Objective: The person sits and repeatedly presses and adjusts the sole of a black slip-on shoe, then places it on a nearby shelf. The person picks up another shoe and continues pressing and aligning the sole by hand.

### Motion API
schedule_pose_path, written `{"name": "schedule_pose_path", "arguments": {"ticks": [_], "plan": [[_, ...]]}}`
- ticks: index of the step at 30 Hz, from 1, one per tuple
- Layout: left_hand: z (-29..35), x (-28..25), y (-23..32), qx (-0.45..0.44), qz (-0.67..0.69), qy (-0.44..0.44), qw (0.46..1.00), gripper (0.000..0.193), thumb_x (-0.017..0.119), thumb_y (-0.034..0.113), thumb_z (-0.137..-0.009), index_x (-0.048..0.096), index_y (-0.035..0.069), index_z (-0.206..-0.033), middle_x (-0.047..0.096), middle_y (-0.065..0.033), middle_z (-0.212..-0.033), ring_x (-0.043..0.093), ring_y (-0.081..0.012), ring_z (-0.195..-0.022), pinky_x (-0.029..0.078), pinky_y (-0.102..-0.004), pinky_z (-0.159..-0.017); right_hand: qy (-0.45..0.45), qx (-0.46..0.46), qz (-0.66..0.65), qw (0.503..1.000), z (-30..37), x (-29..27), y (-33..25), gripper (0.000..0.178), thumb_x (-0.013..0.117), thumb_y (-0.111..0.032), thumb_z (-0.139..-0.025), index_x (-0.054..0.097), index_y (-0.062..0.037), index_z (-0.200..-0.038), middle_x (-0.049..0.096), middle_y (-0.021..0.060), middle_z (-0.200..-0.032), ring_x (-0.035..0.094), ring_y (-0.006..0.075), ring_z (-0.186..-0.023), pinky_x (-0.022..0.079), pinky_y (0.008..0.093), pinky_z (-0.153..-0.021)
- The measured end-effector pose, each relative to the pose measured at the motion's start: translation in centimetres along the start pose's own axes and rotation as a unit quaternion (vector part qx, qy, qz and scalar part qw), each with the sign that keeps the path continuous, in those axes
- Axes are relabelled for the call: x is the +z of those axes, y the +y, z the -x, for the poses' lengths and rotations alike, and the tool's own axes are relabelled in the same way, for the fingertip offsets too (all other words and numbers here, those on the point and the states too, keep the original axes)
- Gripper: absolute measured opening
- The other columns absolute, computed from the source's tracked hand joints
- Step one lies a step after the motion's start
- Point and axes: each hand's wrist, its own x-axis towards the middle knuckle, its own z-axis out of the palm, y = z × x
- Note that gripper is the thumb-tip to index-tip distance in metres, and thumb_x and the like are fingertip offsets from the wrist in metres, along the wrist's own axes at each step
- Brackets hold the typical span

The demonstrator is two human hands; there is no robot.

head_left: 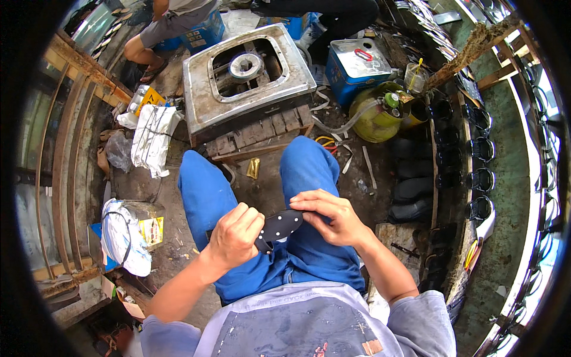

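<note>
Both my hands hold a black, white-dotted shoe upper piece [281,226] above my lap, between my knees. My left hand [237,235] is closed in a fist round its left end. At the other end, my right hand [329,216] pinches the black edge between thumb and fingers. The dotted face points up and the piece is stretched between the hands. A narrow part of it bends down beside my left fist. What lies inside the left fist is hidden.
Ahead stands a gas stove [250,71] on a wooden stand. To its right are a green gas cylinder [380,113] and a blue tin [357,71]. Black sandals [449,143] line the right racks. White bundles [156,140] lie at left. Other people sit beyond the stove.
</note>
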Motion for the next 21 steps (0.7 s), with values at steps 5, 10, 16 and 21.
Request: {"name": "schedule_pose_path", "arguments": {"ticks": [5, 10, 16, 21], "plan": [[0.7, -1.2, -1.0, -0.015, 0.061, -0.028, 0.998, 0.033, 0.065, -0.006, -0.062, 0.063, -0.002, -0.095, 0.058, -0.0135, -0.083, 0.060, -0.0330, -0.083, 0.053, -0.0418, -0.074, 0.007, 0.002, 0.016, 1.000, -0.2, 0.0, -0.3, 0.023, 0.073, 0.005, -0.088, 0.077, -0.0029, -0.110, 0.076, 0.0122, -0.113, 0.074, 0.0292, -0.104, 0.058, 0.0368, -0.091], [1.0, -1.1, -1.3, 0.027, 0.014, -0.053, 0.998, 0.031, 0.066, -0.001, -0.060, 0.062, 0.001, -0.091, 0.058, -0.0118, -0.083, 0.059, -0.0313, -0.081, 0.052, -0.0407, -0.071, -0.018, 0.019, -0.023, 0.999, -0.6, 0.0, -1.7, 0.024, 0.075, -0.009, -0.090, 0.073, -0.0027, -0.113, 0.074, 0.0130, -0.115, 0.069, 0.0299, -0.113, 0.052, 0.0404, -0.101], [1.3, -0.8, -1.0, 0.041, -0.029, -0.013, 0.999, 0.027, 0.068, 0.002, -0.061, 0.062, 0.003, -0.087, 0.061, -0.0089, -0.086, 0.058, -0.0288, -0.079, 0.050, -0.0390, -0.070, -0.014, 0.031, 0.071, 0.997, -1.1, 1.8, -2.6, 0.018, 0.078, -0.017, -0.092, 0.076, -0.0078, -0.107, 0.075, 0.0052, -0.112, 0.067, 0.0239, -0.105, 0.047, 0.0373, -0.092], [2.3, -2.4, -2.5, 0.031, 0.019, -0.018, 0.999, 0.025, 0.071, 0.003, -0.065, 0.063, 0.002, -0.088, 0.062, -0.0086, -0.086, 0.057, -0.0280, -0.077, 0.049, -0.0394, -0.068, 0.018, 0.025, 0.061, 0.998, -1.2, 2.3, -2.3, 0.017, 0.082, -0.016, -0.088, 0.079, -0.0072, -0.103, 0.077, 0.0068, -0.110, 0.071, 0.0229, -0.097, 0.049, 0.0347, -0.086]]}}
